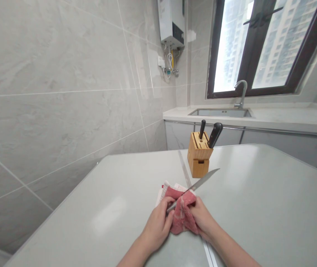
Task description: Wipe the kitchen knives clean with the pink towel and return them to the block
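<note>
Knife blade (202,181) lies diagonally across the red cloth (182,213), tip aimed upper right past the wooden knife block (199,158); your left hand (157,227) is nearer its lower end, fingers pinching it through the cloth, while your right hand (201,217) presses the cloth around it.

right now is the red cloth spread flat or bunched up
Bunched, not spread: the red cloth is gathered in folds around the knife blade, held between the left hand and right hand.

Our left hand (157,228) grips a kitchen knife (200,187), our right hand (201,218) clasps a red cloth (182,215) around its blade; a wooden knife block (199,155) stands beyond.
</note>
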`<state>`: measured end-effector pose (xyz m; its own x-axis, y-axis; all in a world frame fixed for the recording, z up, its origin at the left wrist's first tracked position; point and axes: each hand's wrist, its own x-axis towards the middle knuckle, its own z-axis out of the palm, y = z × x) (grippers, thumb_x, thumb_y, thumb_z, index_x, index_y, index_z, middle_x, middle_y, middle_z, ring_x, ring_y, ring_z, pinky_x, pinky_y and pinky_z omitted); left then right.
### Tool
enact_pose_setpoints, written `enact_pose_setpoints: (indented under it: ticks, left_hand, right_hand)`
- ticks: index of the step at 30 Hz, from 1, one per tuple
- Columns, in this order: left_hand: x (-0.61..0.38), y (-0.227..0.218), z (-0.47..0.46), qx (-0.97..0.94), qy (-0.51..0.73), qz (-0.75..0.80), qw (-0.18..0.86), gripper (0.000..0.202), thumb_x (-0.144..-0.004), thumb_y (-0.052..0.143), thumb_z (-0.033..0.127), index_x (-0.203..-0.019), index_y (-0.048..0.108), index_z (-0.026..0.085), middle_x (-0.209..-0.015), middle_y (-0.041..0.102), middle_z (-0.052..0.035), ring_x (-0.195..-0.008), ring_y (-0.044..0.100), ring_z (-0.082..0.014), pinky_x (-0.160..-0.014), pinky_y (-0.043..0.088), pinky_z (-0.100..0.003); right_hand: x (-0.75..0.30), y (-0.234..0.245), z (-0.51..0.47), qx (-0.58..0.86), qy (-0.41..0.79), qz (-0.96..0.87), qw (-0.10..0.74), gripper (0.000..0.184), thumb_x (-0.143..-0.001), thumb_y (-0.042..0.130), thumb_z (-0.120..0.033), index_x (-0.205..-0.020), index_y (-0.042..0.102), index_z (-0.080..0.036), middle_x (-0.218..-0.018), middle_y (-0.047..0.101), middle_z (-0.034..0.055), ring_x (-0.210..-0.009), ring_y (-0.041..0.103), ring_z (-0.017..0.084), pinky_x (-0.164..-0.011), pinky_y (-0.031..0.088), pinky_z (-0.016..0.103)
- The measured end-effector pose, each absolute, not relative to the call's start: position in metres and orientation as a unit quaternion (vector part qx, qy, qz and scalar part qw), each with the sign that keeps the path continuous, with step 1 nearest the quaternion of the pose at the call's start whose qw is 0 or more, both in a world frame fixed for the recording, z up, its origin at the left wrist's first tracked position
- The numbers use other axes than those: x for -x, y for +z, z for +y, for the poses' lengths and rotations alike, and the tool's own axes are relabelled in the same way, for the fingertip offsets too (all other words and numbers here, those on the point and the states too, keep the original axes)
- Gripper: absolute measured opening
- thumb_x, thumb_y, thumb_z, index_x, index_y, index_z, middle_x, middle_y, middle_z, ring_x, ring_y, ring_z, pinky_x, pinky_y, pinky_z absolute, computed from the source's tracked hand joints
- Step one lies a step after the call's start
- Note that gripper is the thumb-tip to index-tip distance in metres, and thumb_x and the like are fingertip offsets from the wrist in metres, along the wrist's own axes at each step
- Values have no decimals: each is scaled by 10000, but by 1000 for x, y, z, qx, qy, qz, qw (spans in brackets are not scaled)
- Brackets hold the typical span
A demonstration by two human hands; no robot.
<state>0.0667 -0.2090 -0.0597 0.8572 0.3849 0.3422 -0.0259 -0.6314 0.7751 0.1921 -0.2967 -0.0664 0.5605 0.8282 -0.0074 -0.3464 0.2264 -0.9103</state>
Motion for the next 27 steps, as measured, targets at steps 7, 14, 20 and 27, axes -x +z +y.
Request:
enact_pose_setpoints:
  ticks: [7,14,20,27]
  left_hand:
    - [-66,-56,-207,-905,178,141,361,131,-875,420,242,-903,530,178,-846,622,-38,-742,563,-159,-681,419,-230]
    - [-66,-58,-207,-918,197,149,309,212,-888,383,221,-1056,512,224,-1004,635,-48,-915,591,-197,-767,424,-249]
    - [-66,-60,-207,-913,218,149,310,228,-902,364,269,-1044,533,213,-968,648,-55,-879,604,-197,-756,434,-251]
    - [-65,-64,-205,-908,235,152,310,215,-911,362,293,-985,546,209,-885,643,-43,-794,599,-189,-699,419,-248]
  right_hand:
    - [-192,-79,-294,462,419,-231,746,234,-584,743,-220,-780,640,-145,-678,682,40,-615,611,184,-588,498,294]
    - [-193,-80,-292,459,414,-195,761,238,-571,768,-260,-719,617,-153,-622,654,6,-535,561,134,-512,466,237]
    - [-198,-81,-293,467,427,-201,748,243,-586,755,-235,-769,616,-155,-651,654,3,-566,593,163,-533,478,271]
    - [-201,-75,-297,452,435,-205,751,228,-613,751,-247,-776,631,-141,-699,683,35,-606,611,174,-578,490,289]
